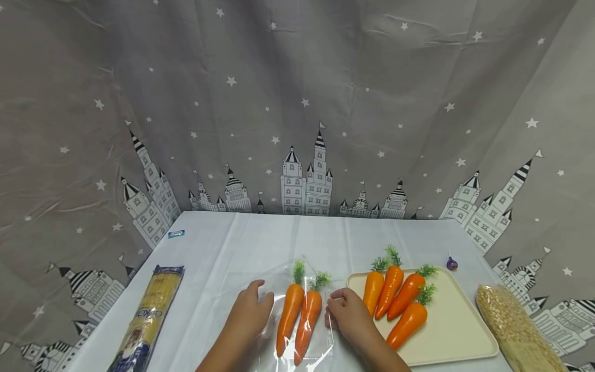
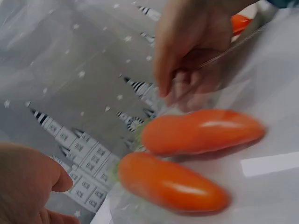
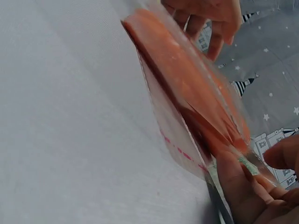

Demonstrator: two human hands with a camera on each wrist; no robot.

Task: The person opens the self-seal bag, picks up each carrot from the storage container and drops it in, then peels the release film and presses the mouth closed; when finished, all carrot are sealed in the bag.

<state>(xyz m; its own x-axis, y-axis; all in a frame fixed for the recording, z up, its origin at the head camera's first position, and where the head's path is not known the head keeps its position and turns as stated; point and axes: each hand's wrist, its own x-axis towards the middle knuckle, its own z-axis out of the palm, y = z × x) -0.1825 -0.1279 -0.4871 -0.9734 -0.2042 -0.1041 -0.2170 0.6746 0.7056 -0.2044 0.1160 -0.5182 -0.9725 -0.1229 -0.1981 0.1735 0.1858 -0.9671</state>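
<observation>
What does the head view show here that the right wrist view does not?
Only the head view shows the cream tray with four carrots, the yellow packet on the left and the grain bag on the right. Only the right wrist view shows the red dashed line on the clear bag. Both show the bagged carrots between the left hand and right hand.

Worktop point(image 1: 232, 248) is wearing a white cloth. Cream tray point(image 1: 455, 330) is sitting right of centre, carrying four orange carrots point(image 1: 395, 299) with green tops. Bag of grain point(image 1: 516, 330) is lying just beside the tray's right edge. Yellow pasta packet point(image 1: 149, 315) is lying far left. Grey castle-print curtain point(image 1: 297, 103) is hanging behind.
</observation>
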